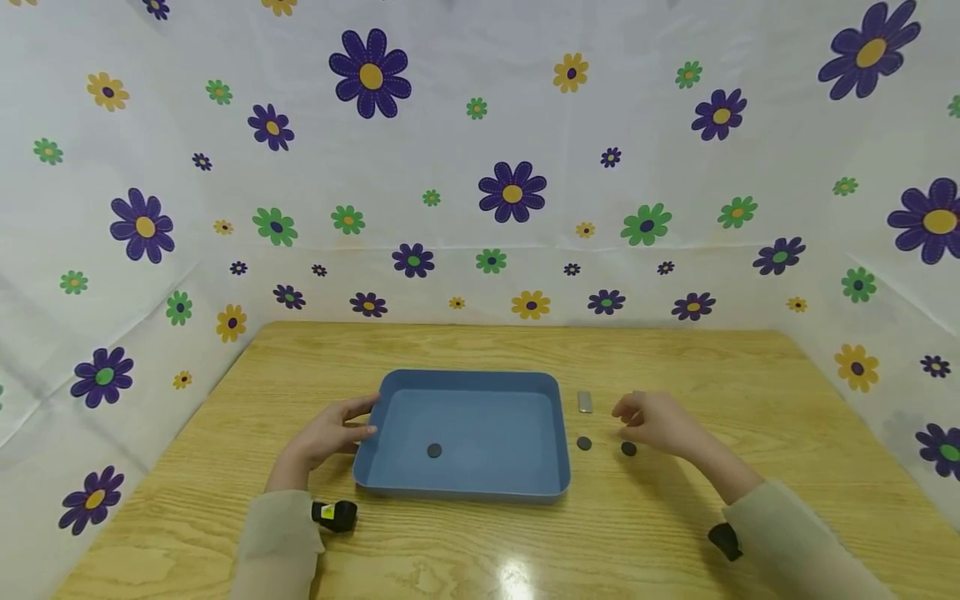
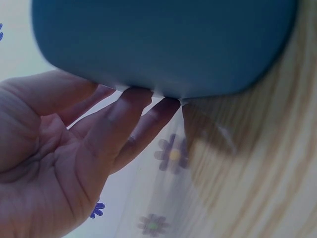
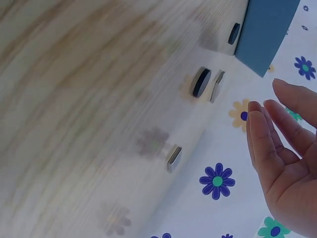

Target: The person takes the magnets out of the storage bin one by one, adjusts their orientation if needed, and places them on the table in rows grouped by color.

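Observation:
A shallow blue tray [image 1: 468, 496] lies on the table, with one dark round disc [image 1: 434, 450] inside it. My left hand [image 1: 330, 433] is at the tray's left side, its fingertips [image 2: 138, 96] touching the wall. To the right of the tray, my right hand [image 1: 660, 423] is held over the table, fingers loosely bent and nothing between them. Below its fingers lies a dark disc [image 1: 628, 448]; another disc [image 1: 584, 443] sits nearer the tray. A flat silvery rectangular piece [image 1: 585, 402] lies behind that one. A second silvery piece [image 3: 174, 158] is mostly hidden by the hand in the head view.
The wooden table [image 1: 450, 550] is enclosed at the back and sides by a white flower-printed cloth [image 1: 442, 150]. A black device [image 1: 335, 516] is at the left wrist, and another black device [image 1: 725, 542] at the right.

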### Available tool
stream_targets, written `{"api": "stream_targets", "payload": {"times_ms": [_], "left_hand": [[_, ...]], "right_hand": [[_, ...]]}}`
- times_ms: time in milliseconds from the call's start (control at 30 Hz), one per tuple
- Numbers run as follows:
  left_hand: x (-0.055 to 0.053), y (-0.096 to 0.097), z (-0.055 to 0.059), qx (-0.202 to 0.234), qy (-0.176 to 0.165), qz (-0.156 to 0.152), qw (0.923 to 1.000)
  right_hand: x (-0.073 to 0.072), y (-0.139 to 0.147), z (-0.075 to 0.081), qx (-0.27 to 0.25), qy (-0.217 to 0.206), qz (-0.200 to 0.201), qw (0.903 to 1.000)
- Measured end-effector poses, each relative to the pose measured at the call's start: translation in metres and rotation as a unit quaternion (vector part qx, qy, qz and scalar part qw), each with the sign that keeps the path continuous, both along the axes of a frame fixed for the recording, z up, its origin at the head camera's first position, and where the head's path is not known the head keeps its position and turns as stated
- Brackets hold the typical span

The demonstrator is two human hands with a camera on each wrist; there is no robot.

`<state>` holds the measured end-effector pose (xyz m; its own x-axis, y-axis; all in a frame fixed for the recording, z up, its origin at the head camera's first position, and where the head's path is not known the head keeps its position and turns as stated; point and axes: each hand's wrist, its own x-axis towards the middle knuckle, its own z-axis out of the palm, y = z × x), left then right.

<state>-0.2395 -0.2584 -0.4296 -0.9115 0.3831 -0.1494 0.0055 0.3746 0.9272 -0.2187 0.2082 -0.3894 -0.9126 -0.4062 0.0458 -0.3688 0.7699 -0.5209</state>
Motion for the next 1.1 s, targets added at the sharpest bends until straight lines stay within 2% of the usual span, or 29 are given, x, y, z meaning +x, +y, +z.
{"api": "stream_targets", "payload": {"times_ms": [367,467,600,833,1100], "left_hand": [[-0.002,0.001,-0.001,0.004,-0.006,-0.004,1.0],[-0.002,0.0,0.0,0.002,-0.005,-0.001,1.0],[-0.001,0.0,0.0,0.0,-0.004,0.001,1.0],[0.001,0.0,0.0,-0.001,-0.007,0.0,1.0],[0.001,0.0,0.001,-0.002,-0.004,0.001,1.0]], "right_hand": [[0.0,-0.023,0.004,-0.04,-0.019,0.018,0.9989],[-0.002,-0.032,0.007,-0.042,-0.006,0.03,0.9987],[-0.005,-0.046,0.009,-0.047,0.008,0.048,0.9977],[-0.008,-0.074,0.012,-0.072,-0.004,0.07,0.995],[-0.011,-0.107,0.011,-0.075,-0.001,0.088,0.9933]]}}
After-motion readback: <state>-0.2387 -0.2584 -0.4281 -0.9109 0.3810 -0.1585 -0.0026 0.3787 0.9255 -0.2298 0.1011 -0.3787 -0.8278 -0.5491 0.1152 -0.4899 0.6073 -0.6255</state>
